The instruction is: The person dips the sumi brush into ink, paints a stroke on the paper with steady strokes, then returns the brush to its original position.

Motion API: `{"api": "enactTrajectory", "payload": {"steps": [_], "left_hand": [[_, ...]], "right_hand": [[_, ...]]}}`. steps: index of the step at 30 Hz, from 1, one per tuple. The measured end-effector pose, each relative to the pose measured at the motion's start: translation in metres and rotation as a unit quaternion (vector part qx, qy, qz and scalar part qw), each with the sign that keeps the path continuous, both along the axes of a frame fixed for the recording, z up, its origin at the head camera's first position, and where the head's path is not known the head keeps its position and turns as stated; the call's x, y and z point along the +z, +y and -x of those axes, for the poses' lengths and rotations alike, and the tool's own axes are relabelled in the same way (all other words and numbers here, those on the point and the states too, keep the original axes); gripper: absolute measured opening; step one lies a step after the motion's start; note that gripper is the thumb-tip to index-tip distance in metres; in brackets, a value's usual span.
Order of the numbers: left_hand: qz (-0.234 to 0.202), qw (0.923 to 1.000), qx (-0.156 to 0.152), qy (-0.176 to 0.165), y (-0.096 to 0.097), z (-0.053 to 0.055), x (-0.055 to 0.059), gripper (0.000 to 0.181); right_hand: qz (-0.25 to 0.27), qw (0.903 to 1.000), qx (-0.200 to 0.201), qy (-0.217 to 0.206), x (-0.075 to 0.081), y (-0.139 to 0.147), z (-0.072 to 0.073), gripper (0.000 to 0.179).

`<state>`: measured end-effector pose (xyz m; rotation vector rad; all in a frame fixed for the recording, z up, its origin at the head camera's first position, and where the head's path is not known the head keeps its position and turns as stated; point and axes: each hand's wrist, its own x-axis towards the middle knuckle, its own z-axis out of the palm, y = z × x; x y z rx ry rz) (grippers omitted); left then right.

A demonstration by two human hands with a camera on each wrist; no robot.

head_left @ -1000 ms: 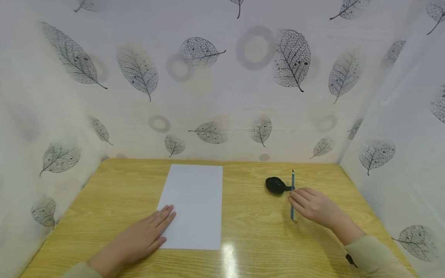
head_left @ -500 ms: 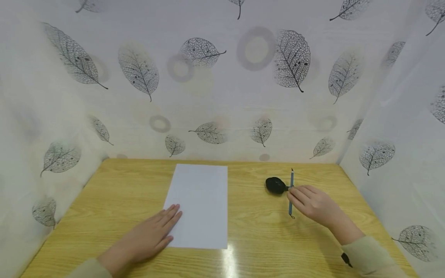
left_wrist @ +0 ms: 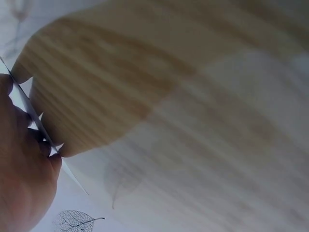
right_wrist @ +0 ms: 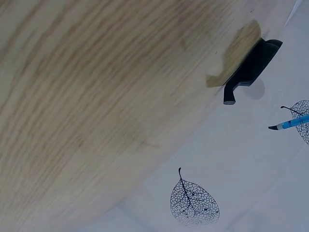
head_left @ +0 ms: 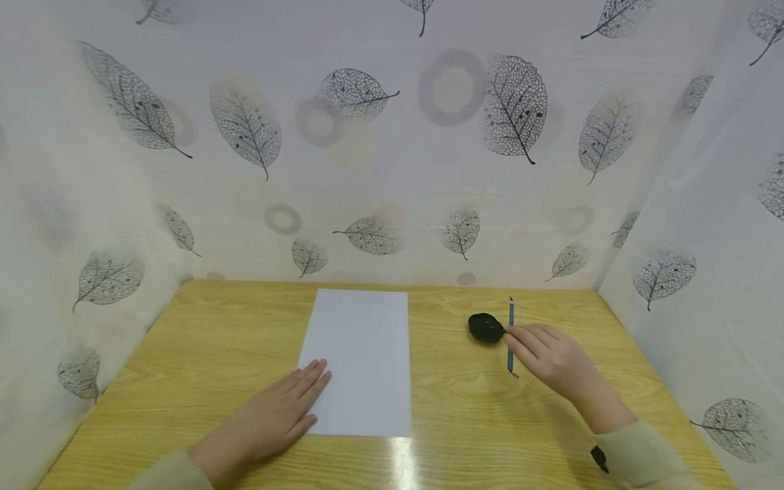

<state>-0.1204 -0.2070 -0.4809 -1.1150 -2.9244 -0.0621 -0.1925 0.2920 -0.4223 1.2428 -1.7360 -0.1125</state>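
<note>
My left hand [head_left: 269, 418] lies with straight fingers on the left side of a white sheet of paper [head_left: 361, 367]. In the left wrist view the sheet shows nearly edge-on under the fingertips. My right hand [head_left: 554, 361] pinches a blue paintbrush [head_left: 511, 359] near its middle, its dark tip pointing to the far side and a small loop at the near end. In the right wrist view only the tip end of the paintbrush [right_wrist: 289, 123] shows, and the hand is out of frame. A black spoon-shaped dish [head_left: 486, 328] sits just left of the brush; the fingers overlap its handle.
The wood-grain table [head_left: 453, 401] carries these things. Behind it and along both sides hangs a pale curtain [head_left: 404, 150] printed with dark leaves. The sheet's far edge lies close to the back curtain.
The paper and my left hand on it have slid to the right. My right hand with the paintbrush has shifted slightly left, toward the black dish, which stays in place.
</note>
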Motion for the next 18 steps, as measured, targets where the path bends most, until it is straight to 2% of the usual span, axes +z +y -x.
{"api": "enactTrajectory", "payload": {"steps": [18], "left_hand": [[0.005,0.9999,-0.005,-0.011,0.023,0.004,-0.002,0.067]], "right_hand": [[0.108,0.994,-0.018,0.007,0.0,-0.009,-0.005,0.032]]}}
